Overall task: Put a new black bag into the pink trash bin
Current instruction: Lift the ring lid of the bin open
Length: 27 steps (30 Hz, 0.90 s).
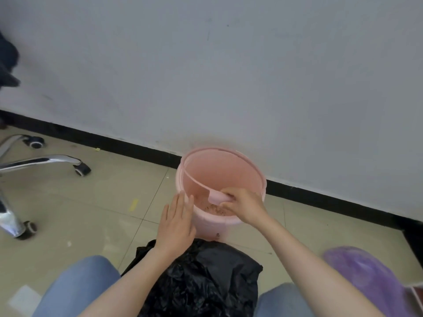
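1. At the bottom of the frame: 2 knees in blue jeans, with a crumpled black bag on the floor between them, touching the foot of the bin.
2. At the lower right: a purple bag, blurred, partly cut by the frame edge.
3. Just above the black bag, centre: left hand, flat and wide open, fingers together, holding nothing, close against the near left side of the bin.
4. Right of it: right hand, reaching over the near rim, fingers pinched on one end of a pink ring, which tilts up out of the bin.
5. Centre of the frame: pink trash bin, upright on the beige tile floor, unlined, brown crumbs at its bottom.
6. At the left edge: chrome chair base with black wheels.
7. Beyond the bin: black baseboard under a white wall.
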Tool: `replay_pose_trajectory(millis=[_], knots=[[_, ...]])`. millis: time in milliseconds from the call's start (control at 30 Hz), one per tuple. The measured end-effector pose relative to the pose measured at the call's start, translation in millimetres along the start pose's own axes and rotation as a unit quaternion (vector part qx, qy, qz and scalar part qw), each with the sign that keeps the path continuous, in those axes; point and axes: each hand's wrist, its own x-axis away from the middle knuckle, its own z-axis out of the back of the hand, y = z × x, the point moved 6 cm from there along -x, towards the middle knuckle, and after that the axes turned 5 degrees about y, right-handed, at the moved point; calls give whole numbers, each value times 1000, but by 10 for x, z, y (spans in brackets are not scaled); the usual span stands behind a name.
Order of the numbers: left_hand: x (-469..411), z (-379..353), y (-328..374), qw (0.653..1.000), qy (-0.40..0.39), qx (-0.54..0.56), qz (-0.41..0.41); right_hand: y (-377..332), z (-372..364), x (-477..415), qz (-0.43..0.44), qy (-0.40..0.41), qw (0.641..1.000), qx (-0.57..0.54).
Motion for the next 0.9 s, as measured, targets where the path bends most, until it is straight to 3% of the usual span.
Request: replay_pose_trajectory(millis=[67, 133, 300, 467, 567, 700, 767, 900], knots=[[-82, -74, 40, 996, -68, -31, -43, -61, 131, -29, -2, -8, 1000, -9], [-123, -170, -7, 992, -118, -36, -32, -104, 276, -74, 0, -2, 1000, -24], [-170, -210, -18, 989, -142, -25, -39, -257, 821, -311, 11, 86, 994, -67], [-190, -164, -18, 984, -173, -22, -42, -362, 1224, -596, 41, 113, 989, -88], [-203, -144, -19, 982, -182, -18, -47, -419, 1418, -779, 64, 193, 979, -30], [-185, -142, -17, 982, -180, 1, -49, -522, 1630, -904, 58, 383, 920, 60], [-175, -155, -22, 983, -180, 5, -48, -592, 1635, -1044, 47, 396, 911, 101], [-198, -168, -43, 982, -182, 12, -41, -626, 1606, -1424, -8, 345, 920, 184]])
